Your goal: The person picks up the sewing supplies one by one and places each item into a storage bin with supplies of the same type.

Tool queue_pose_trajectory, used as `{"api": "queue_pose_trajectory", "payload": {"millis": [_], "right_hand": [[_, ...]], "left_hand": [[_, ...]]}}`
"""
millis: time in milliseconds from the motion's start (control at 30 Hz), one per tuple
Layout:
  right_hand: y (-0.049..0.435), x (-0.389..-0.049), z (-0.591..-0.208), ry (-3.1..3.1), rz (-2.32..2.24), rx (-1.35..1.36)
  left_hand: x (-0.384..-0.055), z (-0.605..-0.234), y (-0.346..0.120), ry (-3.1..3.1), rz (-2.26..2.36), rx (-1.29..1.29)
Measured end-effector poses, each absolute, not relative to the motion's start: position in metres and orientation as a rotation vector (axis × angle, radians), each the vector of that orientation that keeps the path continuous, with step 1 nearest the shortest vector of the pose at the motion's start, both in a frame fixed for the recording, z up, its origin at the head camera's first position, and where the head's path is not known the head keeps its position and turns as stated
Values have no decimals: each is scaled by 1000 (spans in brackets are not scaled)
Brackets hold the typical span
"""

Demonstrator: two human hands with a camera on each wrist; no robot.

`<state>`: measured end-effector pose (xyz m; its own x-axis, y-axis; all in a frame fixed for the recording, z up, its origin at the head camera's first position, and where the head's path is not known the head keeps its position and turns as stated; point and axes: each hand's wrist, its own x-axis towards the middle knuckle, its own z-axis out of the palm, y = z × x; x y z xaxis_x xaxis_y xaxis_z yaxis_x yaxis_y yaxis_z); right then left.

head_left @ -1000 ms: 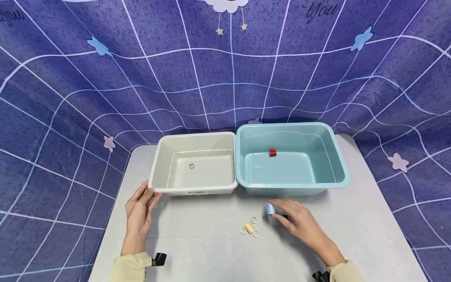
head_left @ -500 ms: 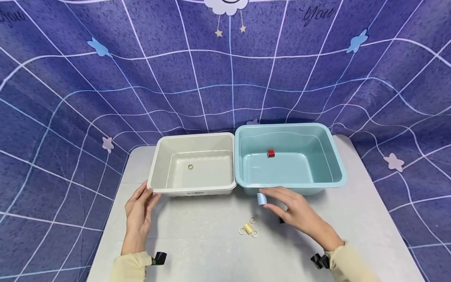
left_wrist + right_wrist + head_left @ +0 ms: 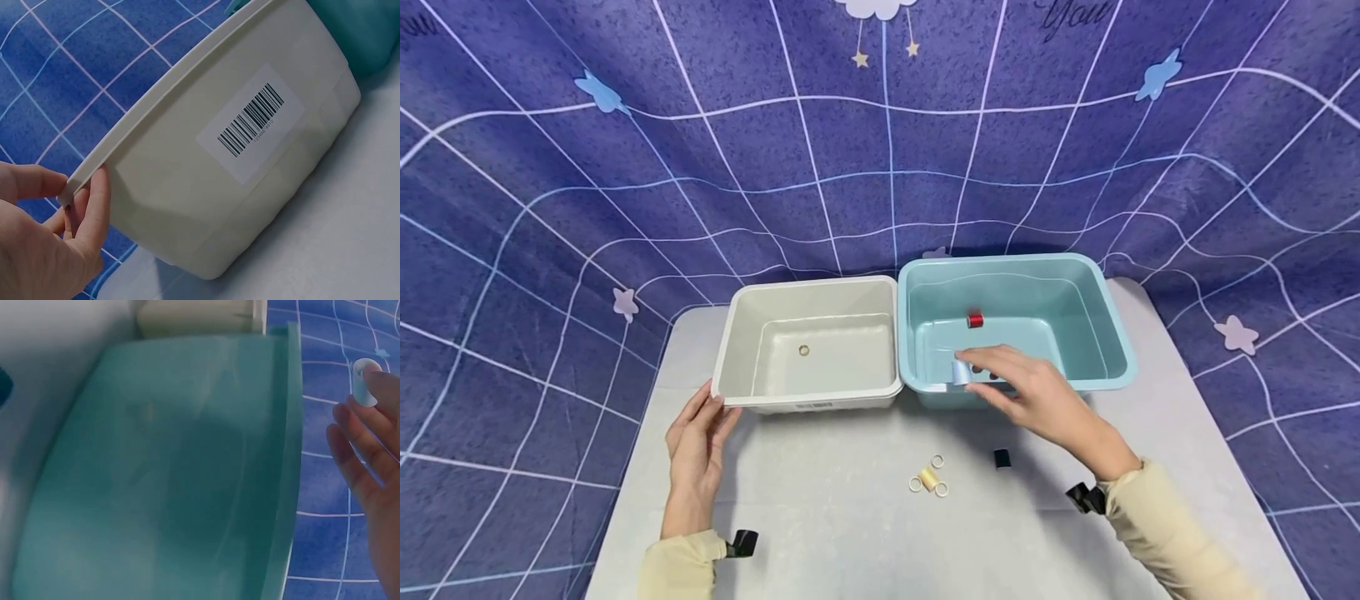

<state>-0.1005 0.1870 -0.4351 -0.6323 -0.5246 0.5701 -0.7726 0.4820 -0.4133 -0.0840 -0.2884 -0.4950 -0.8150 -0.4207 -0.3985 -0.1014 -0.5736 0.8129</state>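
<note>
Right hand (image 3: 1037, 392) pinches the blue spool (image 3: 961, 372) at the blue bin (image 3: 1000, 259)'s front, other fingers loose.

Seemingly done: red spool (image 3: 975, 320) inside, one ring (image 3: 804, 350) in the white bin (image 3: 808, 393) left of it; remaining: yellow spool (image 3: 928, 478), black spool (image 3: 1002, 458), three rings (image 3: 915, 483) before it. Left hand (image 3: 696, 450) pinches the white bin's rim. Only the right wrist view shows the blue spool clear above the rim.

In front of me hangs a deep blue-purple fabric backdrop (image 3: 925, 142), printed with wavy white and pale-blue grid lines (image 3: 892, 200), pale pink and light-blue stars (image 3: 1237, 335) and a white cloud (image 3: 876, 7), wrapping round the far and side edges of my pale grey, rounded-corner table (image 3: 820, 525).
</note>
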Motion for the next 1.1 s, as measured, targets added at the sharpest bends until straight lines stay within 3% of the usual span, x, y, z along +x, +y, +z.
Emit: {"api": "queue_pose_trajectory", "payload": {"millis": [533,1100], "right_hand": [[204,-162,-391,-2743,911,939],[223,-225,-398,-2970,978,736]], "left_hand": [[-86,-492,-288,-1335,-2478,847],[-83,-495,-289,-1320,-2493,832]]}}
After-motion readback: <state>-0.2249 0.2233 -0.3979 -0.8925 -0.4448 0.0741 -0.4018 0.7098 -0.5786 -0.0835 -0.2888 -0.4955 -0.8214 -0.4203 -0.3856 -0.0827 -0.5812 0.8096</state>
